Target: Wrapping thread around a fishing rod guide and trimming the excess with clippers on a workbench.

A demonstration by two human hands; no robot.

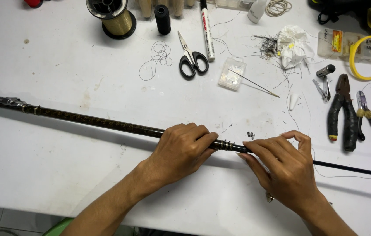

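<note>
- Head view looks down on a white work table point(63, 175) with a long, thin, dark rod with gold pattern and shiny rings point(107, 123) lying across it, from far left to far right.
- Left hand point(181, 150) is wrapped tight around the rod near its middle, fingers curled over the top.
- Right hand point(283, 168) sits just beside it, with finger and thumb pinched on the rod right next to the gold rings.
- If the two hands twist or pull too hard, I think the thin black end on the right could bend or snap, because it is much thinner there.
- If the left hand lets go, the round rod could roll on the smooth table and slide away.
- A thin loose thread point(338, 176) lies under the right wrist. It could catch on the hand and get dragged.
- A tiny dark clump of bits point(251, 135) sits just above the rod, near the fingers. A bump could scatter it.
- Black-handled pliers point(342, 111), small cutters with yellow bands point(366, 116) and black-handled scissors point(191, 57) lie well apart from the hands, so they seem safe for now.
- The far left end of the rod rests near the table edge, so a hard push could tip it off.
</note>
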